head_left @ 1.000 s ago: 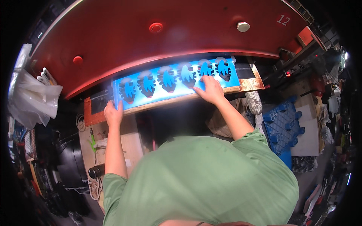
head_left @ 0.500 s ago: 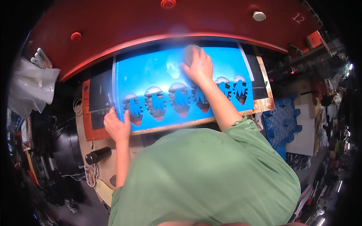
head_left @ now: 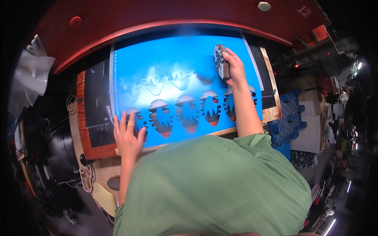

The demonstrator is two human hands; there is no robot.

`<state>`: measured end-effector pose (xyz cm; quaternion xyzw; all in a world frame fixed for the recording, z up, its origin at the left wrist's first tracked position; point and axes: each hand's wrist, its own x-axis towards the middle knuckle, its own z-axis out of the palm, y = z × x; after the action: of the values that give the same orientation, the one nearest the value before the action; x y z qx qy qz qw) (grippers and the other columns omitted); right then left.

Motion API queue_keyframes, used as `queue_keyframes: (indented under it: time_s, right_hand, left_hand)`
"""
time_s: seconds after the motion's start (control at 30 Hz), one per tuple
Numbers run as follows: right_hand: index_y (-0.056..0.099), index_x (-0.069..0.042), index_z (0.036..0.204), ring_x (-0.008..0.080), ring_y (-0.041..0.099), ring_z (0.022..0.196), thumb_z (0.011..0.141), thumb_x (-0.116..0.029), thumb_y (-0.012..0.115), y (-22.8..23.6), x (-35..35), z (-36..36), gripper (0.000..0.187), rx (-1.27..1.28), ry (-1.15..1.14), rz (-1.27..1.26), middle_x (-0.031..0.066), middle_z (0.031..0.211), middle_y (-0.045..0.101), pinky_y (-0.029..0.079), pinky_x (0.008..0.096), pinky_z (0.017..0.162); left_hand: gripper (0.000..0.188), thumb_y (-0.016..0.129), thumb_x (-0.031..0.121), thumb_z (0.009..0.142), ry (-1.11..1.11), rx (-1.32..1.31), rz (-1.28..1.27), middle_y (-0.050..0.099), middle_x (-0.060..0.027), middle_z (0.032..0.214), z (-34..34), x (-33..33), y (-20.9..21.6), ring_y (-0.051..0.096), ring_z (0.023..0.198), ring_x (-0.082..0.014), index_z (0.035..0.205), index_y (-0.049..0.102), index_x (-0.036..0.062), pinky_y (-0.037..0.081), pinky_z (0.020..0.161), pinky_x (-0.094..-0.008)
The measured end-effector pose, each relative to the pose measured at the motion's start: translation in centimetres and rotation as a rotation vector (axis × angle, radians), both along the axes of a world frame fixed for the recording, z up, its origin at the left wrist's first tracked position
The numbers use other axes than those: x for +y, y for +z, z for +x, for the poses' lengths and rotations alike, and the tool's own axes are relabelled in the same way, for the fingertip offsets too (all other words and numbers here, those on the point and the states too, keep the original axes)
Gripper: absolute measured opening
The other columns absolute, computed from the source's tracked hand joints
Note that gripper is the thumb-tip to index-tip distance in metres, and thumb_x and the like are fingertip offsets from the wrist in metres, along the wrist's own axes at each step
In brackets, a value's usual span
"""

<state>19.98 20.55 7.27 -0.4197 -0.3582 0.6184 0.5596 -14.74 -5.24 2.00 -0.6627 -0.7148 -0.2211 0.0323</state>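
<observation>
A glossy blue sheet (head_left: 134, 51) lies on the work surface. Along its near side runs a row of shaped cutouts (head_left: 159, 118); farther up, fainter cut outlines (head_left: 155, 84) of like shape show. My right hand (head_left: 235, 65) grips a cutting die (head_left: 221, 62), a flat shaped tool tipped up on its side above the far right part of the sheet. Just left of the die is another outline (head_left: 205, 74). My left hand (head_left: 129, 135) rests with fingers spread on the sheet's near left corner, holding nothing.
A red machine front (head_left: 165, 15) with a red button (head_left: 75, 21) rises behind the sheet. Black board (head_left: 98, 106) borders it at left. Clear plastic bags (head_left: 33, 76) hang far left; a blue plastic pallet (head_left: 285, 122) stands at right.
My right hand has raised the die off the sheet, tipped it up and moved right, baring an outline. My left hand's fingers now lie spread over the near left corner.
</observation>
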Motion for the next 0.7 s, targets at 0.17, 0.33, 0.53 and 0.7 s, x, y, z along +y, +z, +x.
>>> queue_keyframes:
  time_s: [0.17, 0.33, 0.53, 0.7]
  right_hand:
    - [0.056, 0.003, 0.125, 0.0190, 0.069, 0.086, 0.091, -0.020, 0.067, 0.0, -0.3, 2.4, 0.043, 0.154, -0.080, 0.036, 0.0105, 0.100, 0.069, 0.060, 0.0339, 0.071]
    - [0.063, -0.003, 0.128, 0.0252, 0.064, 0.109, 0.077, -0.027, 0.080, -0.2, -0.2, 1.5, 0.058, -0.993, -0.167, 0.323, 0.0177, 0.125, 0.064, 0.052, 0.0365, 0.090]
    - [0.068, -0.007, 0.122, 0.0313, 0.059, 0.118, 0.073, -0.032, 0.078, -1.5, -0.1, 0.1, 0.057, -1.690, -0.139, 0.438, 0.0140, 0.137, 0.059, 0.043, 0.0391, 0.104]
    - [0.068, -0.008, 0.122, 0.0313, 0.057, 0.120, 0.074, -0.033, 0.077, -1.7, -0.5, 0.4, 0.055, -1.633, -0.151, 0.445, 0.0131, 0.137, 0.059, 0.041, 0.0397, 0.105]
  left_hand:
    - [0.068, 0.077, 0.034, 0.079, 0.002, -0.012, -0.015, 0.042, -0.0090, 0.152, 0.3, 0.2, 0.0, 0.032, 0.141, -0.0424, 0.140, 0.055, 0.0173, 0.034, 0.109, -0.0530]
    - [0.068, 0.077, 0.034, 0.079, 0.010, -0.019, -0.018, 0.041, -0.0086, 0.152, 0.1, 0.3, 0.0, 0.032, 0.141, -0.0426, 0.140, 0.055, 0.0173, 0.034, 0.109, -0.0525]
    - [0.068, 0.077, 0.035, 0.079, -0.018, -0.014, -0.003, 0.041, -0.0083, 0.152, -0.2, 0.7, -0.2, 0.032, 0.141, -0.0421, 0.141, 0.054, 0.0174, 0.034, 0.110, -0.0521]
    - [0.068, 0.076, 0.036, 0.079, -0.022, 0.005, -0.008, 0.042, -0.0089, 0.152, -0.4, 0.9, 0.1, 0.032, 0.141, -0.0418, 0.141, 0.054, 0.0170, 0.033, 0.111, -0.0518]
